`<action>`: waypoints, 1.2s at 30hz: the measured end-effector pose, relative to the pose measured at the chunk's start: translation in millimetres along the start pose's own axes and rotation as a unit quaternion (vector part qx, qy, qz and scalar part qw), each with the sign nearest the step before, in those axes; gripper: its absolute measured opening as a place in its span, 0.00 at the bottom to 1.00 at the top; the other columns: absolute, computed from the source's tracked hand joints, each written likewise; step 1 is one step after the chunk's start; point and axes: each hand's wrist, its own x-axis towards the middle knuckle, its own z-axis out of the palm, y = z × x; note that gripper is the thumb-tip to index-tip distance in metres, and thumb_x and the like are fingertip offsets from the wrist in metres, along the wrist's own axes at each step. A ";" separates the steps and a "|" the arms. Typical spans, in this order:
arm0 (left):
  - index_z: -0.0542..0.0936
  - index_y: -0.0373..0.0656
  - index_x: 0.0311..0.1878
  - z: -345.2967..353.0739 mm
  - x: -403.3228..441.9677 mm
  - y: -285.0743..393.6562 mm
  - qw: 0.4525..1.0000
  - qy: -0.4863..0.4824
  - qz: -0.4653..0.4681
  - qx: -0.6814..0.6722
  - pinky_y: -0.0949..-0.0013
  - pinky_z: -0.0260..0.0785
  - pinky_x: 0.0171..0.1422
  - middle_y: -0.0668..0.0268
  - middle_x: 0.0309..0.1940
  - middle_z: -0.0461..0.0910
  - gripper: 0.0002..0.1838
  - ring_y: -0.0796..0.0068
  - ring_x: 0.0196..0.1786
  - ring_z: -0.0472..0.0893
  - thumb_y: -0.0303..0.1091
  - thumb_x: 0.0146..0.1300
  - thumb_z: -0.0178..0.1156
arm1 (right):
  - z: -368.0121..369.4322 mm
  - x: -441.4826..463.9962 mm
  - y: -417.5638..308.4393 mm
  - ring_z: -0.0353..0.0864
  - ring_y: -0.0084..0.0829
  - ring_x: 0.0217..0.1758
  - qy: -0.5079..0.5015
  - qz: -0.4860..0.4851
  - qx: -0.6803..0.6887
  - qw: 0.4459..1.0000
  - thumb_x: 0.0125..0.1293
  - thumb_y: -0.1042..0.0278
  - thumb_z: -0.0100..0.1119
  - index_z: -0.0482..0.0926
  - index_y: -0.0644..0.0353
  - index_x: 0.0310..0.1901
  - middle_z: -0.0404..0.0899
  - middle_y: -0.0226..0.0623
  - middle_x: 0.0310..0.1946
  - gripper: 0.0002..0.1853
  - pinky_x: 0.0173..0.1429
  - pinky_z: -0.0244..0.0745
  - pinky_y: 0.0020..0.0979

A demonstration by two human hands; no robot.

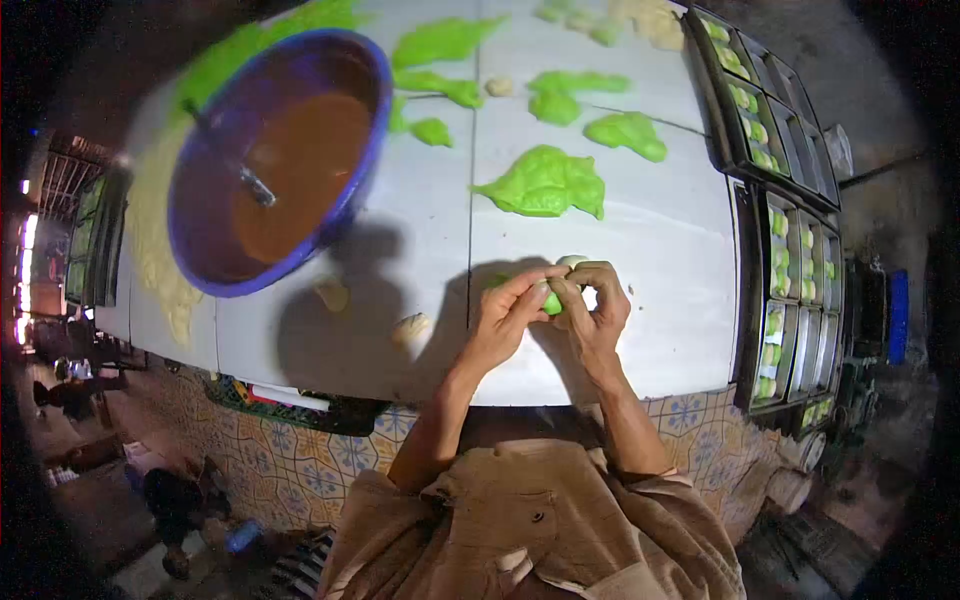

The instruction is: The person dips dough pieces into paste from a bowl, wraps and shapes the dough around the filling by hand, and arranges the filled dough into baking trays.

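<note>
Both of my hands meet over the white table point(660, 340) near its front edge. My left hand point(508, 315) and my right hand point(597, 310) pinch a small piece of green dough point(552, 303) between their fingertips. A pale dough piece point(573, 261) shows just behind the fingers. Beyond them lies a large lump of green dough point(545, 182). To the left, a small cream dough piece point(411, 329) rests on the table.
A large purple basin point(375, 120) of brown filling, with a utensil point(257, 187) in it, stands at the left. Metal trays point(790, 230) with green and cream pieces line the right edge. More green dough point(628, 134) lies farther back. A green crate point(300, 405) is below the front edge.
</note>
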 end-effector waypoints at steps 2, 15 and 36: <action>0.75 0.35 0.60 2.9 -0.8 -6.4 0.999 -0.024 0.034 0.023 0.75 0.78 0.47 0.65 0.47 0.81 0.20 0.81 0.46 0.79 0.26 0.66 0.61 | -5.0 -0.5 -2.1 0.80 0.34 0.39 -0.011 0.082 0.032 0.996 0.53 0.72 0.69 0.79 0.62 0.43 0.77 0.38 0.39 0.15 0.42 0.76 0.31; 0.50 0.49 0.77 17.7 10.0 -10.4 0.992 0.046 -0.113 0.027 0.71 0.79 0.32 0.55 0.52 0.78 0.33 0.64 0.39 0.87 0.48 0.75 0.47 | -51.0 -9.2 -18.9 0.76 0.19 0.40 -0.029 0.373 0.127 0.919 0.62 0.77 0.65 0.75 0.65 0.46 0.77 0.30 0.38 0.13 0.46 0.73 0.23; 0.56 0.32 0.70 25.0 8.6 -17.4 0.951 0.000 -0.068 0.301 0.66 0.81 0.45 0.46 0.49 0.80 0.40 0.59 0.47 0.85 0.23 0.57 0.67 | -54.2 30.0 24.7 0.80 0.49 0.47 -0.283 0.229 -0.094 0.927 0.61 0.63 0.58 0.81 0.60 0.51 0.79 0.50 0.44 0.18 0.52 0.74 0.40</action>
